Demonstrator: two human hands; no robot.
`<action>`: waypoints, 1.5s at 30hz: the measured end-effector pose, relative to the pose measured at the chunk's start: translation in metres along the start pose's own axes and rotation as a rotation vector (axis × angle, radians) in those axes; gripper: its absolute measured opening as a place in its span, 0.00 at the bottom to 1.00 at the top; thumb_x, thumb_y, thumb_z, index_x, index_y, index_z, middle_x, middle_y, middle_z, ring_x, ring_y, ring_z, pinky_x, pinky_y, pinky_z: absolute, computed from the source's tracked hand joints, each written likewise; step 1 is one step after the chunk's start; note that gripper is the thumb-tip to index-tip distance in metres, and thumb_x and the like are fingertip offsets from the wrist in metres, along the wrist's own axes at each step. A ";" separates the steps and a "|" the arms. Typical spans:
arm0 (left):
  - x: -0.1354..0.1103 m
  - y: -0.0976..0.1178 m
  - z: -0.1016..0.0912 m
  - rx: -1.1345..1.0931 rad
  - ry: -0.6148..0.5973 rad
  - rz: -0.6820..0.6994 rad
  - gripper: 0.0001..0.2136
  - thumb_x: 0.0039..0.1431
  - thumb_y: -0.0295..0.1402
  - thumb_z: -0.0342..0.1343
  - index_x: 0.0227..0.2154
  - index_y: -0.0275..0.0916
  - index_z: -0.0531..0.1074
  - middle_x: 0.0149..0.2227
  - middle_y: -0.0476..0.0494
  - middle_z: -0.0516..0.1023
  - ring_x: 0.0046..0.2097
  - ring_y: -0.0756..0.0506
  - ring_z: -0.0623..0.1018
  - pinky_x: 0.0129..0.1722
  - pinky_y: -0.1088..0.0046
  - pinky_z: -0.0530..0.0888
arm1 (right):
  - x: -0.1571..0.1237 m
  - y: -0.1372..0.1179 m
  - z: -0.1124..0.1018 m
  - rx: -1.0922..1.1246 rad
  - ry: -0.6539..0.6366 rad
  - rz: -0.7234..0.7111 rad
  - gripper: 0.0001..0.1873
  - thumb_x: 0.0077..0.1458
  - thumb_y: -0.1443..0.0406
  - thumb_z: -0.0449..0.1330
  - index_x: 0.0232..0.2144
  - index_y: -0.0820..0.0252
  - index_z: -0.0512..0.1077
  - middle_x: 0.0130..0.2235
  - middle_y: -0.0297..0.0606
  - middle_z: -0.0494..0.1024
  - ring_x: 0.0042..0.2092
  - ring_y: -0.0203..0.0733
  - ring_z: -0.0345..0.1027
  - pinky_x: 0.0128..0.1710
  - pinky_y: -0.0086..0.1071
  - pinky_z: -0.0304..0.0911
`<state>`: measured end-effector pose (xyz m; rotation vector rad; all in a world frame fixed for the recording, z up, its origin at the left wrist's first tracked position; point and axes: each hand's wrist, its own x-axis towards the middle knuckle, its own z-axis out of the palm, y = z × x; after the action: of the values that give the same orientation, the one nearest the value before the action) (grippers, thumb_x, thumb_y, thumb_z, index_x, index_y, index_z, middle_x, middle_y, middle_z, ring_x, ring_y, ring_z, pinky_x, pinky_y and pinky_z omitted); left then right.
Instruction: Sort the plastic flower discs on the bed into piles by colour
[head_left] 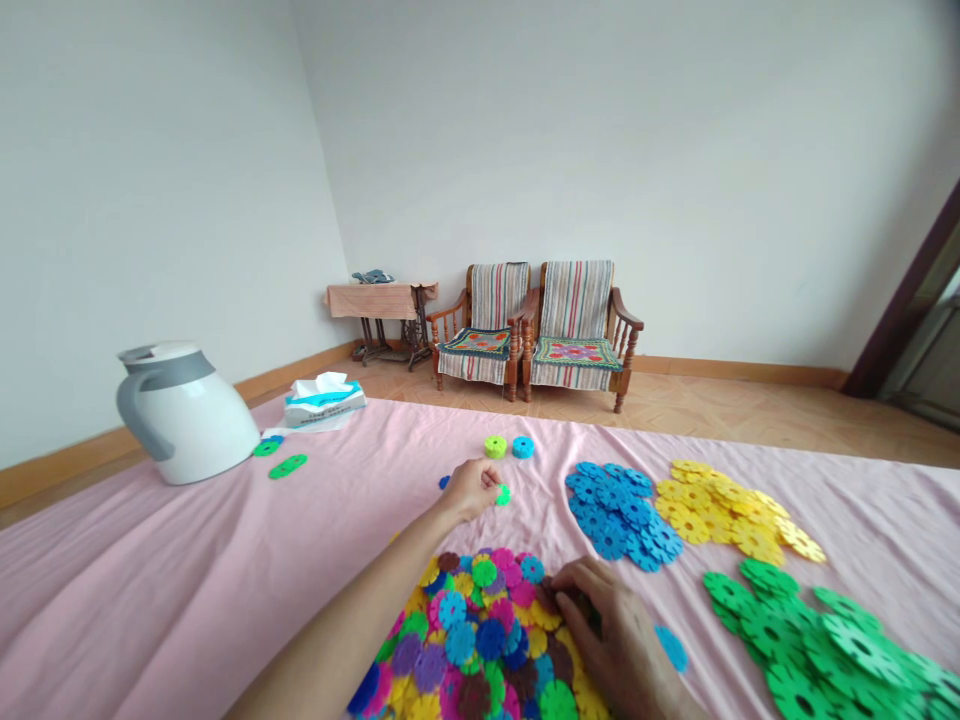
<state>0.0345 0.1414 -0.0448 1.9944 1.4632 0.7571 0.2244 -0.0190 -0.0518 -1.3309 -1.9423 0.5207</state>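
My left hand [471, 488] reaches forward over the pink cloth [187, 580] and pinches a small green snowflake disc [502, 494]. My right hand [600, 620] rests on the right edge of a mixed-colour pile of snowflake discs [480, 640], its fingers curled among brown and pink pieces; what they hold, if anything, is hidden. Sorted piles lie to the right: blue discs [619, 510], yellow discs [735, 520] and green discs [817, 635]. Two short stacks, lime green [495, 446] and light blue [523, 447], stand just beyond my left hand.
A white kettle [184, 410] stands at the left of the cloth, with a tissue pack [324, 400] and a few green discs [287, 465] near it. Two wooden armchairs [536, 335] and a small covered table [382, 305] stand against the far wall.
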 end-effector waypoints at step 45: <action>-0.077 0.028 -0.068 0.230 -0.479 0.338 0.10 0.42 0.28 0.62 0.32 0.37 0.76 0.29 0.50 0.73 0.29 0.50 0.72 0.28 0.80 0.66 | -0.002 -0.001 0.000 -0.004 -0.006 0.018 0.14 0.59 0.61 0.48 0.31 0.56 0.72 0.33 0.39 0.75 0.36 0.41 0.69 0.37 0.31 0.63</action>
<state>-0.0150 0.0671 0.0125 2.4203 0.9797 0.2085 0.2245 -0.0209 -0.0518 -1.3511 -1.9388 0.5306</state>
